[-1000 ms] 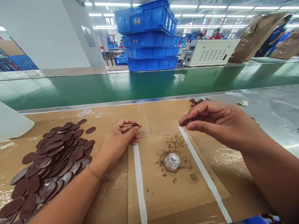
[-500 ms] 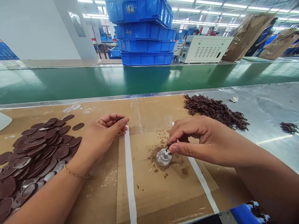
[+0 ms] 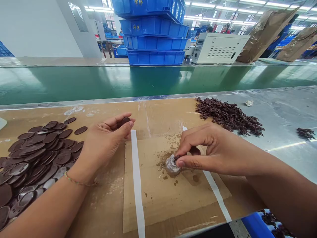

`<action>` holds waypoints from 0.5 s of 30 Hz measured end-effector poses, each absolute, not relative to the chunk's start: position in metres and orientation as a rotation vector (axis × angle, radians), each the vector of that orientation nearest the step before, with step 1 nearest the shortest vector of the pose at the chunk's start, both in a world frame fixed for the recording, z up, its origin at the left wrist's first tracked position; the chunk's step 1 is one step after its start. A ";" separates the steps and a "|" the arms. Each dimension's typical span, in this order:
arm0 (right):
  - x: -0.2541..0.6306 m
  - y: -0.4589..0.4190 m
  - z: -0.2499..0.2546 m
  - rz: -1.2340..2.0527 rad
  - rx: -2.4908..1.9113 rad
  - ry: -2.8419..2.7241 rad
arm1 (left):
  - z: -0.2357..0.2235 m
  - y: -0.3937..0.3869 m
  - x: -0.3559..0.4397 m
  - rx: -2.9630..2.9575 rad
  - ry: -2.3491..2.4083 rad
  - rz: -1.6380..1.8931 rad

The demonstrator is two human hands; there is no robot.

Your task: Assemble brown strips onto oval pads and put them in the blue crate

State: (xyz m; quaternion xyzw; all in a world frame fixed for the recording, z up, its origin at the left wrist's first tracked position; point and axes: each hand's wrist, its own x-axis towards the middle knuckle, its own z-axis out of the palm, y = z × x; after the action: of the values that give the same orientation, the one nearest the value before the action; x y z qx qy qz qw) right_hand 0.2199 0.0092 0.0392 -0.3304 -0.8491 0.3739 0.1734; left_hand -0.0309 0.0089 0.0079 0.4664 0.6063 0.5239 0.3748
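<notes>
The left hand (image 3: 105,142) curls around a brown disc (image 3: 126,120). The right hand (image 3: 210,152) pinches a bit (image 3: 176,158) against a clear lump (image 3: 171,165).

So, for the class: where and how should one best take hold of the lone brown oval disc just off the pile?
With the left hand nearest, pinch the long edges of the oval disc between the fingers, coming from above on the side away from the pile. It lies flat, apart from the others, so that edge is free.

Yellow Chinese characters (image 3: 136,27) reading "峰林" are standing out on the front of a stacked blue plastic crate (image 3: 153,27); nothing else is legible.
</notes>
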 end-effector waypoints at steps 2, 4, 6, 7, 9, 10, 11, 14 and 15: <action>0.220 0.009 0.039 1.068 -0.940 -2.416 | 0.006 0.009 -0.031 1.195 1.548 1.335; 0.220 0.009 0.039 1.069 -0.936 -2.415 | 0.005 0.010 -0.031 1.188 1.518 1.338; 0.221 0.009 0.039 1.055 -0.920 -2.406 | 0.004 0.010 -0.031 1.204 1.458 1.342; 0.222 0.009 0.039 1.046 -0.918 -2.398 | 0.004 0.011 -0.032 1.224 1.428 1.341; 0.223 0.009 0.039 1.040 -0.923 -2.383 | 0.003 0.010 -0.033 1.290 1.392 1.321; 0.223 0.009 0.039 1.042 -0.926 -2.377 | 0.003 0.010 -0.034 1.327 1.390 1.305; 0.223 0.009 0.039 1.050 -0.931 -2.376 | 0.003 0.010 -0.034 1.357 1.395 1.294; 0.220 0.008 0.039 1.074 -0.946 -2.386 | 0.003 0.009 -0.034 1.390 1.424 1.278; 0.219 0.008 0.039 1.082 -0.951 -2.389 | 0.003 0.009 -0.034 1.385 1.433 1.282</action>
State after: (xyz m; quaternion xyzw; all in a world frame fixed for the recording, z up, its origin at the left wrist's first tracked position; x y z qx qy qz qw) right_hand 0.2193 0.0084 0.0385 -0.3356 -0.8432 0.3818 0.1750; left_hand -0.0340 0.0091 0.0034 0.5415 0.5602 0.5013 0.3764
